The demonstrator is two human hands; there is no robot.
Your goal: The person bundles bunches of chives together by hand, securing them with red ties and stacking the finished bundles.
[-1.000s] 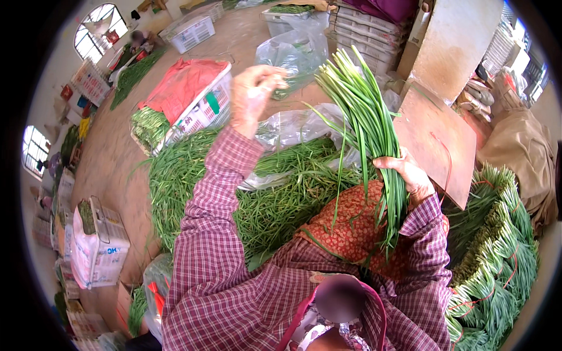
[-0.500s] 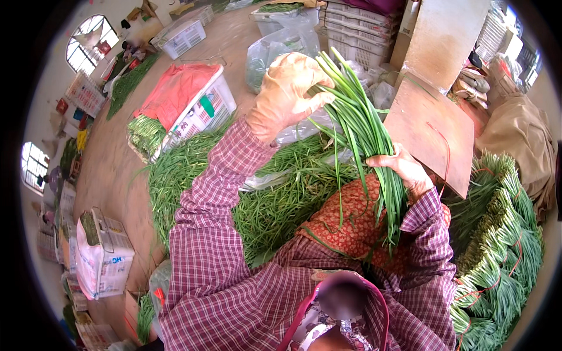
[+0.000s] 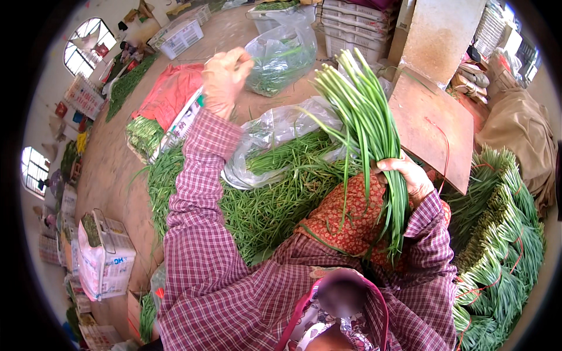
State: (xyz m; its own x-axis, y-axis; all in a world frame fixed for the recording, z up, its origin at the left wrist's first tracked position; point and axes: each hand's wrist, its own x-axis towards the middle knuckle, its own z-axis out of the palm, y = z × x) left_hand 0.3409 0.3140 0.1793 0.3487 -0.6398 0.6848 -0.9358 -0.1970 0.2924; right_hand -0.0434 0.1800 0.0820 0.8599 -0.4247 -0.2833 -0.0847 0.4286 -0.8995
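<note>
My right hand [image 3: 408, 175] is wrapped around a bunch of garlic chives [image 3: 366, 117], pale stem ends up and leaf tips hanging over my red floral apron [image 3: 336, 213]. Some leaves stick out to the left of the bunch. Away from it, my left hand [image 3: 225, 76] is raised over the white crate with a red cloth. Its fingers are curled and slightly blurred; what they hold, if anything, is too small to make out. A heap of loose chives [image 3: 263, 210] lies in front of me, with a clear plastic sheet [image 3: 246, 155] partly over it.
Tied chive bundles [image 3: 497, 251] are stacked at my right, below a tilted brown board [image 3: 430, 131]. Ahead are a plastic bag of greens [image 3: 281, 58] and stacked white crates [image 3: 354, 29]. A white crate [image 3: 108, 257] stands on the left floor.
My left hand has let go of the chives' upper part and moved left and slightly down. The bunch stays in my right hand, its stem ends now fanned more openly.
</note>
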